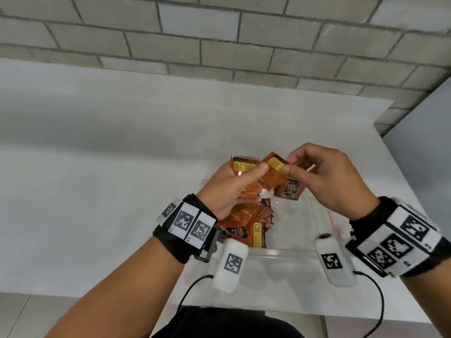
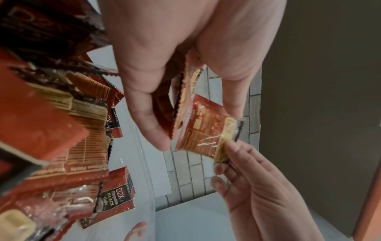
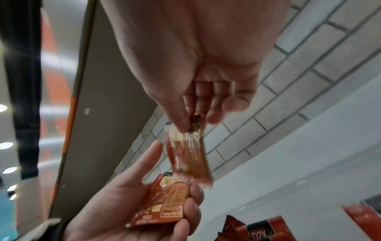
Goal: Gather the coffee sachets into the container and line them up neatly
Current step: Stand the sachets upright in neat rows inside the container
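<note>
Light, slick, floppy sachet (image 1: 274,175): pinched at top edge by right hand (image 1: 324,176); left hand (image 1: 227,189) gripping small stack (image 1: 244,167)

Small red-orange foil coffee sachets (image 1: 246,217) with serrated ends, some showing a dark "D2X Black Coffee" face, others a yellow-panelled back. A loose, overlapping heap of them lies inside a clear plastic container (image 1: 280,252) on the white counter (image 1: 97,191), at its left side, pointing every which way. One sachet (image 1: 274,173) is held above the container, back side up, tilted, pinched at its yellow-panelled end. A few more sachets (image 1: 244,165) are held together just left of it, backs showing. Another dark-faced sachet (image 1: 290,189) sits below the held one.
</note>
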`<state>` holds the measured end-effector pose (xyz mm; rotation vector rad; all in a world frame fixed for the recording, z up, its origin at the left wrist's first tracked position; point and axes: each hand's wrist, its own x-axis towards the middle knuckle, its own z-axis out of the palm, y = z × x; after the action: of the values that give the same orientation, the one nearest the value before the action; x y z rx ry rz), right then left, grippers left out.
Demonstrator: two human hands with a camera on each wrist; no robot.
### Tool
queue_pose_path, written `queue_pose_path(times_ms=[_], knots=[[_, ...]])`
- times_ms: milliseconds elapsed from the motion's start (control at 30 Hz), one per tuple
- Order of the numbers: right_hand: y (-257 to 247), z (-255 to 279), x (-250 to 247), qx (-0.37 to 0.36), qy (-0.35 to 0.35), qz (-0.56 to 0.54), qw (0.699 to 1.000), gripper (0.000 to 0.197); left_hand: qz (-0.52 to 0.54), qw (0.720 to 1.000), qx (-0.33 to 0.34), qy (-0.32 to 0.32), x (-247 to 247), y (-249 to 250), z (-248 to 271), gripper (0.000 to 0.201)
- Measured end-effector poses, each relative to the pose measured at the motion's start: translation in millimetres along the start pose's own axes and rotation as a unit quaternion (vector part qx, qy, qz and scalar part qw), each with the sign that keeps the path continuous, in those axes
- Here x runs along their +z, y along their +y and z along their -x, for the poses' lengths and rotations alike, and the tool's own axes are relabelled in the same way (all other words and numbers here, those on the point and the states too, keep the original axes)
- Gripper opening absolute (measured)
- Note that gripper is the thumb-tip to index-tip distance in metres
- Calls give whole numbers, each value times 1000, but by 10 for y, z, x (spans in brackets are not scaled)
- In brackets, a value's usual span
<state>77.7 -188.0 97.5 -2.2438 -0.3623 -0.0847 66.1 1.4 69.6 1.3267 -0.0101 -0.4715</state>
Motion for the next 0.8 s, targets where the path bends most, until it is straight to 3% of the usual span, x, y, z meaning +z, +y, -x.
queue_pose_path(times_ms=[100, 167, 200, 333, 500, 567, 667, 800], knots=[[-80, 113, 33, -122, 71, 105, 984, 12, 55, 998, -17, 18, -8, -6, -9, 52], [-65, 202, 127, -170, 38, 149, 973, 7, 97, 995, -13, 17, 15, -14, -11, 34], [-40, 236, 168, -172, 10, 158, 972, 13, 108, 994, -6, 22, 25, -21, -13, 26], [18, 270, 180, -156, -66, 148, 974, 33, 79, 996, 27, 40, 14, -74, -19, 30], [6, 118, 76, -104, 16, 116, 988, 28, 53, 998, 30, 20, 34, -90, 7, 22], [-23, 33, 50, -45, -47, 123, 990, 32, 38, 999, 29, 7, 61, -96, 11, 21], [-65, -75, -57, 20, -136, 103, 985, 22, 20, 999, 38, 14, 77, -91, 17, 22], [37, -201, -240, 72, -165, 138, 974, 11, 47, 996, 49, 57, -49, -44, 10, 17]])
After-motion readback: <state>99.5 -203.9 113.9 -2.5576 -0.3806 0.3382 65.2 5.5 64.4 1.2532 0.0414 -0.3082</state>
